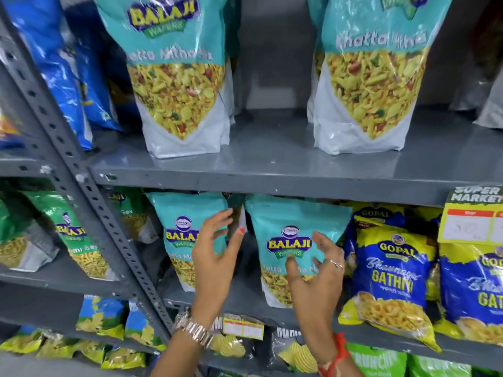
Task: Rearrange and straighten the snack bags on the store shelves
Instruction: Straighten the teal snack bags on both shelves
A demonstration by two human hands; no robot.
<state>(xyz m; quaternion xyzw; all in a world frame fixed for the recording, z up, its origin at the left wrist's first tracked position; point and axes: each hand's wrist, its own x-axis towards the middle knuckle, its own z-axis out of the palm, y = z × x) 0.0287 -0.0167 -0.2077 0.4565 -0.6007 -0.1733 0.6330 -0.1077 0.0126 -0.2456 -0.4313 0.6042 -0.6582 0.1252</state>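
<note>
Two teal Balaji Khatta Mitha bags stand side by side on the middle shelf: the left bag [181, 229] and the right bag [292, 240]. My left hand [215, 257] hovers in front of the gap between them, fingers spread, holding nothing. My right hand [318, 270] is held in front of the right bag's lower half with fingers apart, close to its face but not gripping it. Two larger teal bags of the same snack stand upright on the upper shelf, one at the left [177, 74] and one at the right [370, 74].
Blue and yellow Gopal Gathiya bags [392, 276] lean right of the teal pair. Green Balaji Sev bags [73, 240] stand beyond the grey perforated upright [89, 186]. A yellow price tag [473, 221] hangs from the upper shelf edge. Smaller snack packs fill the lower shelves.
</note>
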